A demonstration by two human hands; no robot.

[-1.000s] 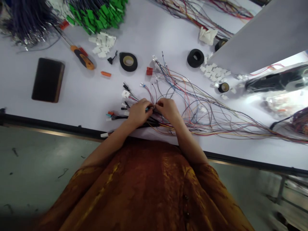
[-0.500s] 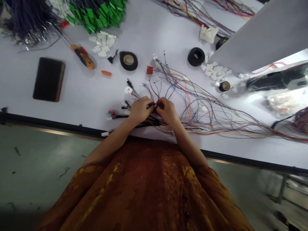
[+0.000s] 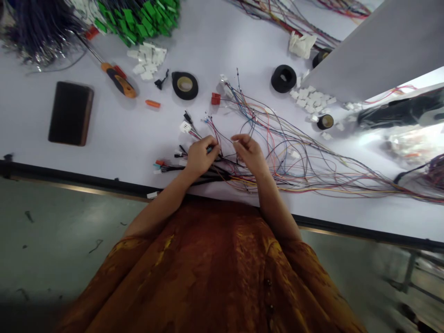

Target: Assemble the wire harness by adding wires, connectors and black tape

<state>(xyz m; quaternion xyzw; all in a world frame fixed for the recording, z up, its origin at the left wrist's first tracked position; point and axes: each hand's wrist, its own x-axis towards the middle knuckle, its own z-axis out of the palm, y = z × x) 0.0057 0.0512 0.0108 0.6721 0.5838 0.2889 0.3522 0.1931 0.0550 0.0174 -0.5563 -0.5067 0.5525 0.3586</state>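
Note:
My left hand [image 3: 203, 156] is closed in a pinch around a small blue connector [image 3: 209, 149], most of which its fingers cover. To its right, my right hand [image 3: 249, 152] has thumb and forefinger drawn together at the tips; what lies between them is too small to make out. Thin loose wires [image 3: 218, 131] rise between the two hands. A white connector [image 3: 185, 126] lies beyond my left hand, and an orange-red connector [image 3: 160, 163] lies to its left. Under both hands runs a black-sleeved wire bundle [image 3: 217, 174], spreading into many coloured wires [image 3: 312, 149] on the right.
Black tape rolls [image 3: 185, 86] [image 3: 283, 78], a red connector [image 3: 215, 98], a screwdriver [image 3: 120, 81] and a dark rectangular case [image 3: 70, 114] lie on the table. Green connectors [image 3: 138, 21] and white pieces [image 3: 312, 99] are farther back. The black table edge [image 3: 86, 185] runs nearest my body.
My right hand has moved right, away from my left hand, leaving a gap between them. My left hand has shifted slightly left and keeps its pinch.

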